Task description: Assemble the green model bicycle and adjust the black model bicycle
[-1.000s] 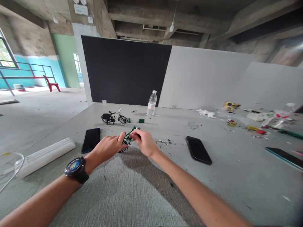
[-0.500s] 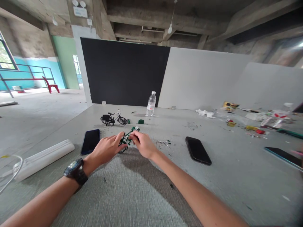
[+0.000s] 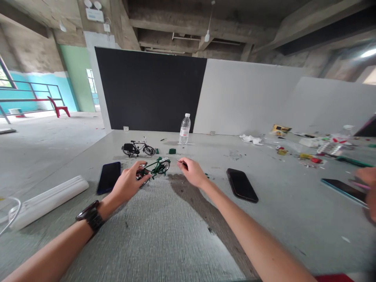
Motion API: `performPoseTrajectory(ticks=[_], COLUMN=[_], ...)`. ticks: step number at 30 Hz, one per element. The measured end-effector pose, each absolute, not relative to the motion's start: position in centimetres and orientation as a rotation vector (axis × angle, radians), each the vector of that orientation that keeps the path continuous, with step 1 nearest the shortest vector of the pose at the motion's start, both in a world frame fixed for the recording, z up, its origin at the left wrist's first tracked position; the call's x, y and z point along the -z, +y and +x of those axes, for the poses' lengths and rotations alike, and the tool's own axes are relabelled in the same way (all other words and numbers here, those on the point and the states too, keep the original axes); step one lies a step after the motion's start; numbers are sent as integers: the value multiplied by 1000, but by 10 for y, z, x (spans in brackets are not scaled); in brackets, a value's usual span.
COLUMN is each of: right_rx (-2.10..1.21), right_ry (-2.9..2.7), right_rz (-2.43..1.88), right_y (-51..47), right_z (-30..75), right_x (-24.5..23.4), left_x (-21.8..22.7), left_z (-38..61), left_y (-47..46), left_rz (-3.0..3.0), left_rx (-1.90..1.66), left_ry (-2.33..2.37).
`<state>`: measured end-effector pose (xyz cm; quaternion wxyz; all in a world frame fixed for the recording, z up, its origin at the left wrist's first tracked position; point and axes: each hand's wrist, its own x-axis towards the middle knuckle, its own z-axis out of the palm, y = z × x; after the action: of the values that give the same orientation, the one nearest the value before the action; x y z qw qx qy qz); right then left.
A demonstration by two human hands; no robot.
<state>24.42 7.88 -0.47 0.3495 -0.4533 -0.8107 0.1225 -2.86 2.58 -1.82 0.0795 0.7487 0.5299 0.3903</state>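
On the grey floor mat ahead of me, my left hand grips the rear of a small green model bicycle, fingers closed round it. My right hand sits just beside its front wheel, pinching a thin dark pin between thumb and fingertips. A black model bicycle stands beyond, with dark phones either side.

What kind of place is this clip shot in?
Probably an unfinished building floor used as a makeshift workspace: bare concrete beams, partition boards, and model bicycles on the grey floor.
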Motion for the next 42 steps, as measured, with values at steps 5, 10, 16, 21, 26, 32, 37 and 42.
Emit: performPoseTrajectory(ticks=[5,10,16,21,26,32,37,42], right_rx=[-229,-246,-431,-545,-472,-382,-381,-447], right_ry=[-2119,-2165,-2332,-2439,-2439,-2428,-2464,-2417], right_rz=[-1295,-1536,-1711,-1691,-1642,-1559,-1501,-1410], right_y=[83,87,89,89,86,83,87,83], right_z=[261,310,339,328,314,303,298,287], right_x=[-11,-35,-38,-31,-31,-28,-15,-15], left_x=[19,9,-8,-8,-4,2,5,6], left_z=[-28,-33,-45,-43,-33,-20,-13,-11], left_y=[25,20,12,8,3,-3,-4,-7], left_rz=[2229,2383,2617,2649,2828,2936,2930,2926], left_rx=[-1182,-1158,-1195,-1637,-1637,-1446,-1375,-1342], left_ry=[1622,1634,1671,1490,1274,1094,1001,999])
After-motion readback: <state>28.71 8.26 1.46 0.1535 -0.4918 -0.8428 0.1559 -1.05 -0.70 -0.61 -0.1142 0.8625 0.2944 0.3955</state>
